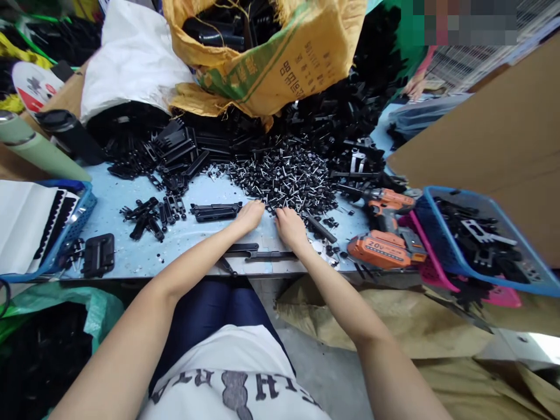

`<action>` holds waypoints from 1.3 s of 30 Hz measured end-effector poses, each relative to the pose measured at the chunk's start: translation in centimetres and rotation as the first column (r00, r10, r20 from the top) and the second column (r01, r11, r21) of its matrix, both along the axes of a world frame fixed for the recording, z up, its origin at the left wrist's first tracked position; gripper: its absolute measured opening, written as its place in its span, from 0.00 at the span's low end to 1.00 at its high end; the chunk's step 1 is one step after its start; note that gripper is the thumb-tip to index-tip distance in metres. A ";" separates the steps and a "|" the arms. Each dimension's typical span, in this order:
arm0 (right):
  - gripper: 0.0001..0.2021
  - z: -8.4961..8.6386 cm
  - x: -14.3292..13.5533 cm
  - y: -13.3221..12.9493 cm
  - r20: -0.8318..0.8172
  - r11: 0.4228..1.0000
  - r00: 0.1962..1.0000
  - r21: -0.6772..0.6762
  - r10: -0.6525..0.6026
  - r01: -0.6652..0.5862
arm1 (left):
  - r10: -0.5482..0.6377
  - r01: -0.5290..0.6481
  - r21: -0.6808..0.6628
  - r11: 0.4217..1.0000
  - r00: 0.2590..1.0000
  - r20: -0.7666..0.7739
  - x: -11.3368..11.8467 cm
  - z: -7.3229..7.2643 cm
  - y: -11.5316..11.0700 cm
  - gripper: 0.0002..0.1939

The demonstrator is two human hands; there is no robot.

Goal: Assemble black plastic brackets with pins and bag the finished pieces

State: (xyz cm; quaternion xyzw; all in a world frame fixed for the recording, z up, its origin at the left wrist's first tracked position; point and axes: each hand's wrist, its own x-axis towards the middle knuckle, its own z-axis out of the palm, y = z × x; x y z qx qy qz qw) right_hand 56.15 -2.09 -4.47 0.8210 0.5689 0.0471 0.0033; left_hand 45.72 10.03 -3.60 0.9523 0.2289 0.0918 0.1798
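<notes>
My left hand (251, 216) is at the near edge of a heap of small screws with black heads (289, 175). Its fingers are curled together, and whatever they pinch is hidden. Just to its right, my right hand (290, 226) also has its fingers drawn in at the heap's edge; I cannot make out what is between them. Left of my left hand lie long black plastic parts (215, 212). Below my hands, black bar-shaped pieces (269, 255) lie along the table's front edge. A dark rod (321, 227) rests right of my right hand.
An orange cordless drill (385, 233) lies on the right beside a blue basket (490, 245) of black parts. Behind the screws stands a yellow woven sack (280, 64). A green bottle (44, 149) leans at left. Another person's hand (415, 86) shows at far right.
</notes>
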 end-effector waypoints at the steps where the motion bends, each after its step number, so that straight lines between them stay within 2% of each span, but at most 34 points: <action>1: 0.12 -0.1 0.2 0.8 0.010 0.999 1.000 -0.033 -0.010 0.011 | 0.039 -0.038 -0.033 0.999 0.998 0.053 -1.4 0.1 -0.2 0.09; 2: 0.12 -0.1 0.3 1.4 0.017 0.998 1.000 -0.063 -0.019 0.020 | 0.098 -0.085 -0.104 0.991 0.988 0.123 -3.2 0.1 -0.4 0.09; 3: 0.12 -0.2 0.4 1.7 0.020 0.996 0.999 -0.081 -0.026 0.028 | 0.196 -0.140 -0.249 0.958 0.956 0.219 -5.3 0.2 -0.6 0.09; 4: 0.12 -0.2 0.5 1.8 0.017 0.996 0.999 -0.084 -0.029 0.030 | 0.340 -0.179 -0.452 0.874 0.890 0.304 -7.6 0.1 -0.9 0.09; 5: 0.11 -0.2 0.5 1.6 0.007 0.997 1.000 -0.068 -0.023 0.024 | 0.474 -0.170 -0.664 0.728 0.824 0.309 -9.9 0.1 -1.1 0.10; 6: 0.10 -0.2 0.6 1.3 -0.012 0.999 1.000 -0.033 -0.015 0.015 | 0.589 -0.142 -0.834 0.534 0.770 0.246 -12.1 0.0 -1.4 0.11; 8: 0.10 -0.2 0.6 0.2 -0.103 0.997 0.995 0.076 0.009 -0.001 | 0.715 -0.075 -0.983 0.170 0.695 0.070 -15.5 -0.4 -2.0 0.14; 9: 0.10 0.0 0.5 -0.4 -0.178 0.990 0.983 0.139 0.032 -0.007 | 0.741 -0.053 -0.997 0.049 0.672 0.001 -16.7 -0.7 -2.2 0.15; 10: 0.10 0.1 0.4 -1.0 -0.262 0.979 0.962 0.201 0.072 -0.018 | 0.758 -0.041 -0.999 -0.017 0.651 -0.040 -17.6 -0.9 -2.4 0.15; 11: 0.09 0.4 0.2 -1.5 -0.343 0.966 0.931 0.258 0.125 -0.035 | 0.771 -0.042 -0.999 -0.036 0.635 -0.054 -18.2 -1.2 -2.5 0.15; 12: 0.09 0.8 -0.1 -1.9 -0.411 0.950 0.891 0.306 0.190 -0.061 | 0.781 -0.054 -0.998 -0.021 0.623 -0.050 -18.5 -1.4 -2.6 0.15; 13: 0.08 1.2 -0.4 -2.3 -0.463 0.934 0.849 0.344 0.256 -0.094 | 0.784 -0.073 -0.997 0.022 0.620 -0.029 -18.6 -1.6 -2.7 0.15; 14: 0.08 1.7 -0.8 -2.6 -0.502 0.922 0.808 0.366 0.308 -0.124 | 0.779 -0.097 -0.991 0.089 0.627 0.008 -18.6 -1.8 -2.8 0.14; 15: 0.08 2.1 -1.2 -2.8 -0.537 0.917 0.771 0.370 0.342 -0.149 | 0.760 -0.124 -0.975 0.183 0.647 0.061 -18.6 -1.9 -2.9 0.14; 16: 0.08 2.5 -1.6 -2.9 -0.571 0.919 0.739 0.356 0.356 -0.167 | 0.726 -0.153 -0.939 0.309 0.676 0.128 -18.5 -2.0 -3.1 0.14; 17: 0.08 2.9 -2.0 -2.9 -0.604 0.927 0.714 0.328 0.355 -0.183 | 0.674 -0.180 -0.870 0.458 0.709 0.208 -18.4 -2.0 -3.3 0.14; 19: 0.07 3.4 -2.8 -2.8 -0.645 0.942 0.688 0.255 0.332 -0.216 | 0.526 -0.217 -0.621 0.753 0.766 0.370 -18.1 -2.2 -3.8 0.11; 20: 0.06 3.6 -3.1 -2.6 -0.649 0.947 0.690 0.220 0.322 -0.235 | 0.438 -0.224 -0.462 0.858 0.789 0.431 -18.0 -2.2 -4.0 0.11; 21: 0.06 3.8 -3.3 -2.4 -0.640 0.948 0.700 0.190 0.317 -0.255 | 0.351 -0.223 -0.307 0.925 0.810 0.470 -17.9 -2.3 -4.1 0.10; 23: 0.05 4.2 -3.8 -2.0 -0.602 0.942 0.729 0.138 0.325 -0.306 | 0.211 -0.202 -0.072 0.977 0.853 0.478 -17.8 -2.4 -4.0 0.12; 25: 0.05 4.7 -4.1 -1.5 -0.558 0.926 0.752 0.087 0.351 -0.368 | 0.146 -0.178 0.035 0.983 0.888 0.435 -17.8 -2.5 -3.5 0.12; 29: 0.06 6.0 -4.4 -0.7 -0.491 0.899 0.782 0.006 0.384 -0.437 | 0.158 -0.182 0.015 0.983 0.888 0.431 -18.1 -2.3 -2.4 0.12; 32: 0.05 6.3 -4.3 -0.2 -0.492 0.901 0.794 -0.045 0.356 -0.432 | 0.090 -0.121 0.048 0.991 0.901 0.423 -18.3 -2.3 -2.8 0.12; 34: 0.05 6.2 -4.1 0.1 -0.488 0.875 0.783 -0.077 0.385 -0.478 | 0.072 -0.102 0.048 0.994 0.901 0.429 -18.4 -2.4 -3.4 0.12; 37: 0.06 5.9 -4.0 0.3 -0.442 0.825 0.770 -0.106 0.460 -0.555 | 0.131 -0.134 -0.027 0.991 0.873 0.469 -18.4 -2.6 -4.1 0.12; 39: 0.07 5.9 -4.0 0.3 -0.411 0.836 0.791 -0.111 0.453 -0.537 | 0.163 -0.158 -0.052 0.986 0.863 0.479 -18.3 -2.6 -4.3 0.12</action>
